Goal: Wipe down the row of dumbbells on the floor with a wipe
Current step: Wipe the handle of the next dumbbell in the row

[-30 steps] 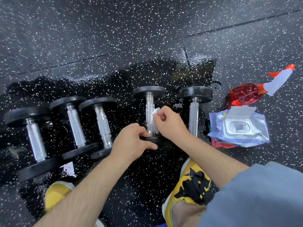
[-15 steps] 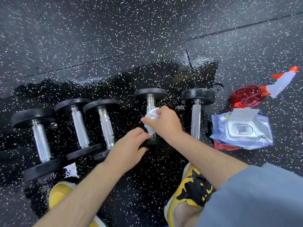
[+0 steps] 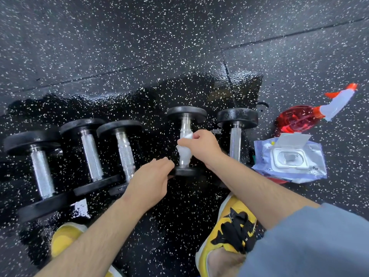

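Observation:
Several black dumbbells with chrome handles lie in a row on the speckled black floor. My right hand [image 3: 201, 147] grips a crumpled white wipe [image 3: 185, 151] against the handle of the fourth dumbbell [image 3: 186, 114]. My left hand [image 3: 150, 181] holds that dumbbell's near head, fingers curled on its rim. Three dumbbells lie to the left: the far-left one [image 3: 41, 168], the second [image 3: 90, 154] and the third [image 3: 124, 152]. A fifth dumbbell [image 3: 236, 120] lies to the right, its near end hidden by my right forearm.
An open pack of wipes [image 3: 289, 158] lies to the right of the row, with a red spray bottle [image 3: 299, 117] behind it. The floor around the dumbbells is wet and shiny. My yellow shoes [image 3: 233, 222] stand near the bottom edge.
My right hand has slid the wipe along the handle toward the far head. My left hand has stayed on the near head.

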`<state>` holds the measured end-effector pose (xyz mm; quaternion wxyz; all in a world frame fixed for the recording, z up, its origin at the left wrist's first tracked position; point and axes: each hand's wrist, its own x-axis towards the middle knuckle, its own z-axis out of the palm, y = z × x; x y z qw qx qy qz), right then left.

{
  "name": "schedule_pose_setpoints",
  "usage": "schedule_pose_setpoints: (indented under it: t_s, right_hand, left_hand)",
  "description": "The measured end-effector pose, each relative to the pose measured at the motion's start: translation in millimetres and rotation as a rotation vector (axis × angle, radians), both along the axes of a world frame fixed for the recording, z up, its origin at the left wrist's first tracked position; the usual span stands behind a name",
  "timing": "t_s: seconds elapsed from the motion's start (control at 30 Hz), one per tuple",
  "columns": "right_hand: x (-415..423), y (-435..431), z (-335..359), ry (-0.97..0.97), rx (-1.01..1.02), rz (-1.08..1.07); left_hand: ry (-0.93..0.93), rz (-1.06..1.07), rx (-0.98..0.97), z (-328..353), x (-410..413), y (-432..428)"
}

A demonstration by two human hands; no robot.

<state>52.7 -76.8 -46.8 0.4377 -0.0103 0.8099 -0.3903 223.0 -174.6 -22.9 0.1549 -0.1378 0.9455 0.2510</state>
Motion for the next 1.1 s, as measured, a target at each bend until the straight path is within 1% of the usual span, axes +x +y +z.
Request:
schedule_pose_setpoints:
  t_s: [0.07, 0.13, 0.23, 0.3, 0.37, 0.43, 0.5, 0.57, 0.63, 0.67, 0.73, 0.87, 0.97, 1.0, 1.1]
  right_hand:
    - [-4, 2, -2, -0.161, -0.124, -0.026]
    - [-6, -1, 1, -0.273, -0.201, 0.022]
    - [-4, -7, 1, -0.304, -0.246, 0.064]
    - [-1, -5, -3, -0.264, -0.228, 0.090]
    - [0, 1, -7, -0.163, -0.161, 0.115]
    - [2, 8, -3, 0.044, -0.047, 0.197]
    - [11, 12, 5, 0.248, 0.021, 0.295]
    - [20, 11, 12, 0.380, 0.054, 0.394]
    - [21, 9, 12, 0.471, 0.077, 0.493]
    - [18, 7, 11, 0.483, 0.097, 0.526]
    - [9, 0, 8, 0.492, 0.130, 0.517]
    - [-7, -24, 9, 0.571, 0.192, 0.361]
    - [-12, -24, 6, 0.479, 0.108, 0.170]
    - [-8, -20, 5, 0.452, 0.092, 0.135]
    - [6, -10, 6, 0.434, 0.088, 0.177]
  left_hand:
    - [0.051, -0.014, 0.011, 3, 3, 2]
    - [0.120, -0.056, -0.020, 9, 4, 4]
    - [0.171, -0.074, -0.043, 15, 5, 3]
    - [0.148, -0.076, -0.048, 14, 2, 2]
    - [0.163, -0.135, -0.075, 11, -1, 4]
    - [0.193, -0.150, -0.075, 7, -5, 11]
    - [0.204, -0.095, -0.031, 7, -9, 17]
    - [0.208, -0.038, 0.004, 7, -12, 22]
    - [0.200, 0.009, 0.014, 8, -14, 24]
    - [0.187, 0.035, 0.018, 9, -13, 24]
    - [0.166, 0.075, 0.034, 8, -12, 23]
    - [0.140, 0.110, 0.086, 9, -12, 19]
    - [0.144, 0.148, 0.109, 12, -14, 21]
    - [0.145, 0.161, 0.113, 12, -13, 21]
    - [0.140, 0.183, 0.127, 13, -12, 22]
